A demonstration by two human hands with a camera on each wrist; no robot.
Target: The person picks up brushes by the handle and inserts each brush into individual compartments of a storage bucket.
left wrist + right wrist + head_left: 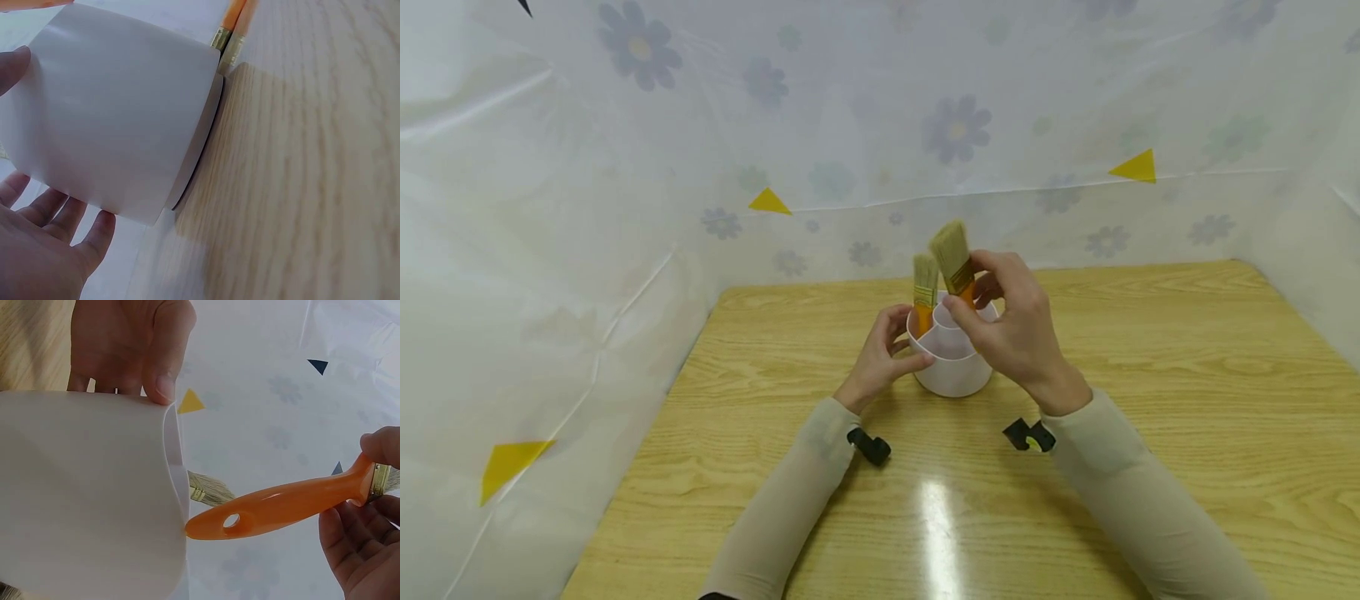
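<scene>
A white round brush holder (953, 379) with inner dividers stands on the table. My left hand (880, 354) grips its left side, thumb on the near wall, fingers around the far side. One paintbrush (925, 287) stands bristles up in the left compartment. Above the holder, my right hand (1018, 329) pinches a second, wider paintbrush (952, 250) near its metal band, bristles up. In the right wrist view its orange handle (275, 506) points to the holder's rim, the tip overlapping the edge; whether it is inside cannot be told.
The wooden table (775, 467) has a flowered plastic sheet (865, 125) behind it and on its left. Beyond the holder, the left wrist view shows another orange handle with a gold metal end (226, 28) near the tabletop, hidden from the head view.
</scene>
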